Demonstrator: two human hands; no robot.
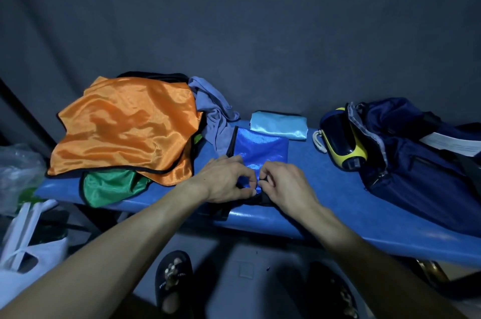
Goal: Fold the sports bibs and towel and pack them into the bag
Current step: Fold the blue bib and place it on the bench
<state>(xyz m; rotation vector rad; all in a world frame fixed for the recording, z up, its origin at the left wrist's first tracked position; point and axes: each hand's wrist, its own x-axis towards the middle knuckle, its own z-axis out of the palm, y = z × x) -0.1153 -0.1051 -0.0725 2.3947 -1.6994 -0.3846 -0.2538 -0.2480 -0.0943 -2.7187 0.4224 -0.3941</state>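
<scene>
Hands (256,183) pinching blue bib (260,152), navy bag (406,160) open

A dark grey cloth backdrop (234,19), softly creased, fills the wall behind a blue padded worktop (325,204). The light is dim. Below, the floor (242,271) is pale grey. White plastic bags (31,248) sit at the lower left.

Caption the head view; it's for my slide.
Both hands pinch the blue bib on the bench.
</scene>
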